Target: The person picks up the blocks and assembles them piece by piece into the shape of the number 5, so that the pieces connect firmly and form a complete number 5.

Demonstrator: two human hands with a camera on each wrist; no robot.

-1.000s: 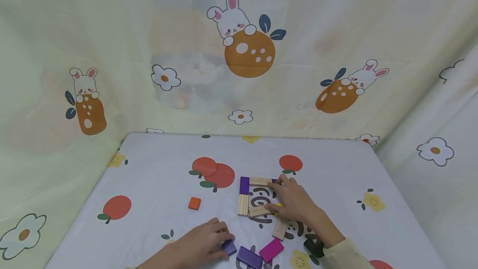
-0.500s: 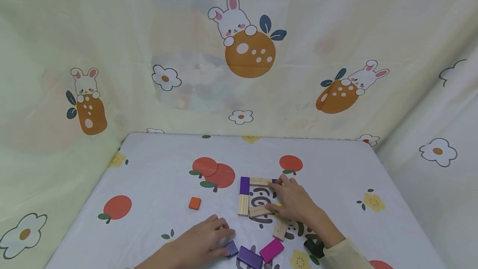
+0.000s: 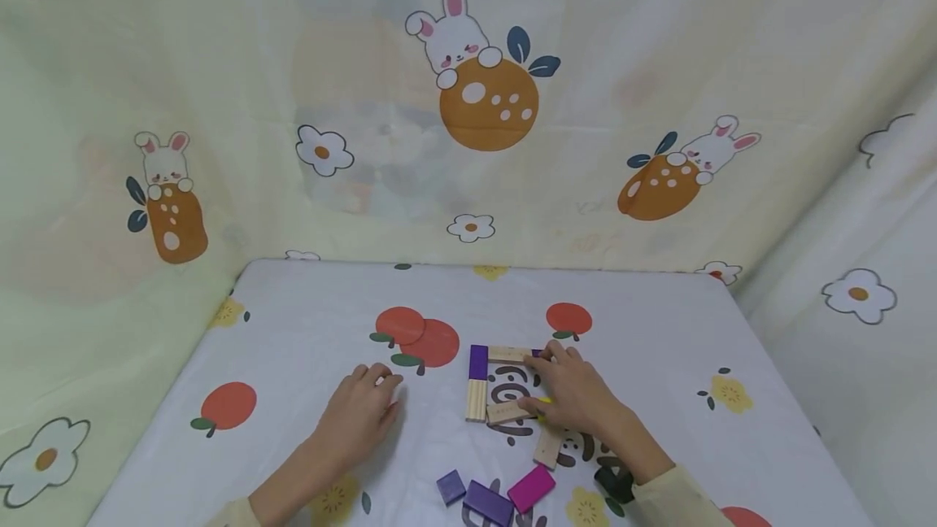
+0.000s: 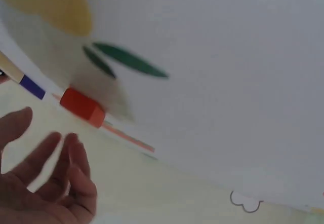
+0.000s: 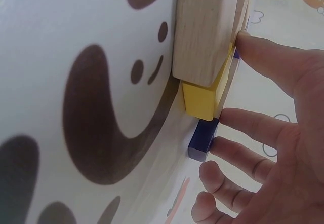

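My left hand (image 3: 359,413) hovers over the left-middle of the table, fingers loosely bent. In the left wrist view an orange block (image 4: 81,106) lies just beyond its fingertips, with a gap between; the head view hides that block. My right hand (image 3: 574,389) rests against a square outline of wooden blocks. Its thumb touches a plain wood block (image 3: 507,412) near the yellow block (image 5: 200,100), and its fingertips touch a dark purple block (image 5: 203,138). The outline also has a purple corner block (image 3: 478,363) and plain blocks (image 3: 477,401).
A plain block (image 3: 547,447), a magenta block (image 3: 532,489), a purple block (image 3: 489,503) and a small purple cube (image 3: 451,487) curve toward the front edge. A dark object (image 3: 615,485) sits by the right cuff. Printed cloth covers the table (image 3: 293,332) and hangs behind.
My left hand has let go of the small purple cube, leaving it beside the purple block, and moved up and left over the orange block. The right hand has stayed still.
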